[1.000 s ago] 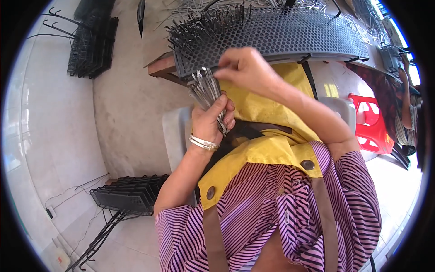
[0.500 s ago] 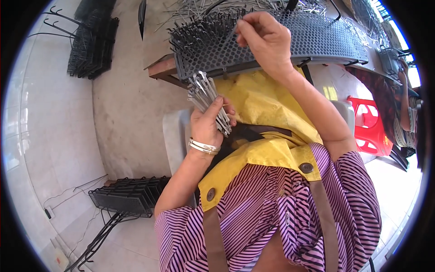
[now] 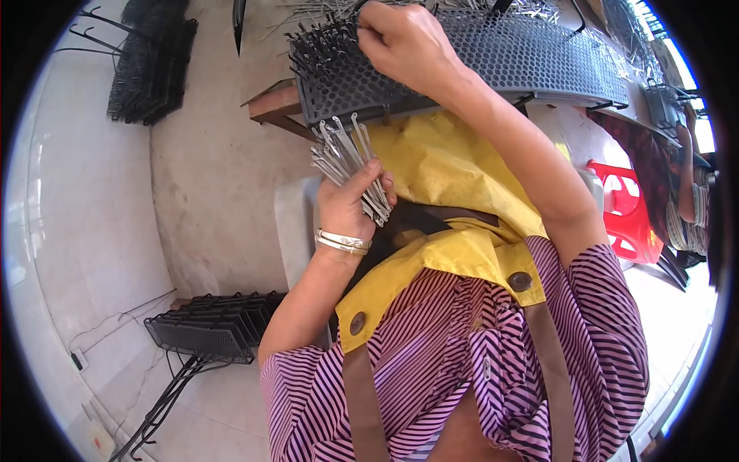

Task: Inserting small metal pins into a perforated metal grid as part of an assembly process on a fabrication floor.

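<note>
My left hand (image 3: 348, 202) is closed round a bundle of thin grey metal strips (image 3: 340, 152) with small holes at their ends. The strips fan out above my thumb, over the yellow apron (image 3: 431, 158). At the far side, my right hand (image 3: 409, 48) is closed above a dark perforated metal panel (image 3: 531, 61). Its fingertips curl under by the standing strips, and whatever they pinch is hidden. A dense row of dark hooked strips (image 3: 323, 50) stands up from the panel's left end, next to my right hand's fingers.
Loose strips (image 3: 531, 11) lie behind the panel. A rusty table corner (image 3: 275, 106) juts out at its left. Stacked black racks stand at the far left (image 3: 150, 69) and near left (image 3: 212, 331). A red plastic stool (image 3: 627, 208) and another person (image 3: 689, 185) are at the right.
My right hand has moved left and farther away over the panel, its fingers now turned down among the standing strips. My left hand still grips the bundle, almost unmoved.
</note>
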The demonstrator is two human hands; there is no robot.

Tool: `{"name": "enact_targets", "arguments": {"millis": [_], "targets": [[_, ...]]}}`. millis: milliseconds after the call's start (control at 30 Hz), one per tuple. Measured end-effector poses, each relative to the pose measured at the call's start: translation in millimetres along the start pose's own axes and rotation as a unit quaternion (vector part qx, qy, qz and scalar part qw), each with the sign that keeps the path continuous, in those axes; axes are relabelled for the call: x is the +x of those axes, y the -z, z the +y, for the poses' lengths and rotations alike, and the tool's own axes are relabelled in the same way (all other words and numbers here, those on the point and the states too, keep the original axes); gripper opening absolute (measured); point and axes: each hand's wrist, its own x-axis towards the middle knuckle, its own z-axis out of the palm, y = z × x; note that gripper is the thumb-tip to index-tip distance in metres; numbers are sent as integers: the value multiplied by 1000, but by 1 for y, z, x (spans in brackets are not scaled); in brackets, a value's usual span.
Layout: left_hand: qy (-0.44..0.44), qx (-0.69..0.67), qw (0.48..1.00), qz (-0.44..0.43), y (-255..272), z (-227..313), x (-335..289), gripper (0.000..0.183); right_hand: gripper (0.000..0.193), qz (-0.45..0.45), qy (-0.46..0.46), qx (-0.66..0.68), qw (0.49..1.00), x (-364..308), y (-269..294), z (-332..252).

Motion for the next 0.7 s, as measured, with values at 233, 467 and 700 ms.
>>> {"name": "enact_targets", "arguments": {"millis": [233, 467, 700], "targets": [[9, 3, 1000, 0, -1, 1, 2, 13, 10, -105, 22, -138, 985, -1, -4, 2], [1, -21, 1000, -21, -9, 5, -3, 14, 17, -248, -202, 268, 909, -54, 7, -27], [12, -17, 999, 37, -5, 7, -5, 15, 5, -156, -344, 388, 841, -54, 17, -27]]}}
